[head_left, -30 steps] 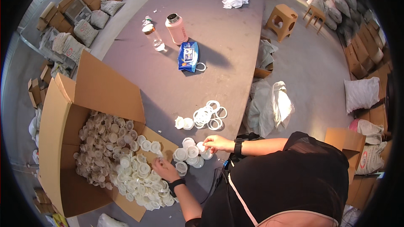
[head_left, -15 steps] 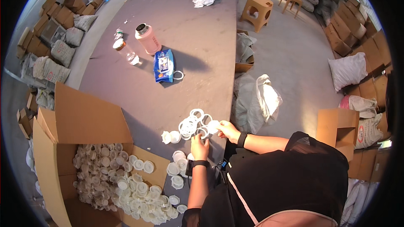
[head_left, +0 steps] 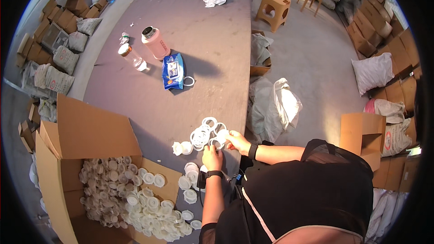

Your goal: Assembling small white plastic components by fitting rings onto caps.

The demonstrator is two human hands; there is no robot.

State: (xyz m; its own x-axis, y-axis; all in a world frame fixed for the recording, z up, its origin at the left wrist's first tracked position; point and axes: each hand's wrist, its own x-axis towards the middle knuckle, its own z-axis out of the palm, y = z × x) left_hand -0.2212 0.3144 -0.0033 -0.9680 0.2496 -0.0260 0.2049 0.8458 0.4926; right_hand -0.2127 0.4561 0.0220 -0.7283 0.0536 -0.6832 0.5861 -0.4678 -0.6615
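My right hand (head_left: 238, 143) pinches a white round plastic cap (head_left: 223, 135) at its fingertips, over the right side of a pile of rings. My left hand (head_left: 212, 159) is close beside it, fingers curled at the near edge of a white plastic ring (head_left: 217, 143); its grip is partly hidden. The loose pile of thin white rings (head_left: 199, 138) lies just beyond both hands. Left of the pile sit two whitish caps (head_left: 186, 147). More translucent caps (head_left: 190, 195) lie on the table by my left forearm.
An open cardboard box (head_left: 97, 129) at the left holds many translucent caps, some spilling over its flap. Farther along the grey table (head_left: 217, 63) stand a pink bottle (head_left: 156, 45), a clear bottle (head_left: 133, 58) and a blue wipes pack (head_left: 173, 72). A plastic stool (head_left: 273, 9) stands right.
The cap in my right hand has shifted slightly left, toward the ring pile. My left hand has moved slightly left, its fingers drawn in a little at the ring. The view has shifted a little.
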